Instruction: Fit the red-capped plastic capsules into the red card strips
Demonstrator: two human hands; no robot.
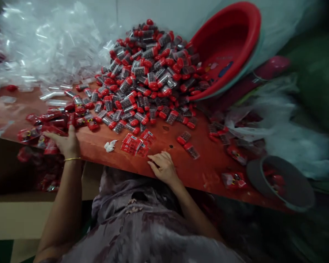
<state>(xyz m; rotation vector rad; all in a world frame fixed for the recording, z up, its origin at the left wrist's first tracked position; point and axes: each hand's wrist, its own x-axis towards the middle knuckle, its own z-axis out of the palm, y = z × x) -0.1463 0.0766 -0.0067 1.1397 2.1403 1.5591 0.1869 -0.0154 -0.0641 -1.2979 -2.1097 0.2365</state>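
My left hand point(67, 142) is at the table's left front edge, thumb and fingers spread against a cluster of red wrapped packets point(56, 124). Some packets at the edge and below it look blurred, over an open carton point(50, 179) that has more red packets inside. My right hand point(163, 167) rests at the front edge, fingers loosely stretched and holding nothing. Its fingertips lie just beside a small stack of red printed cards point(135, 143). A crumpled white scrap point(110, 145) sits left of the cards. Behind them rises a large heap of clear tubes with red caps point(150, 78).
Clear plastic pieces point(52, 44) are piled at the back left. A red basin point(227, 47) leans on its side at the back right. Two loose tubes point(188, 144) lie right of centre. A grey bowl point(281, 184) and a wrapped packet point(234, 180) are at the right edge.
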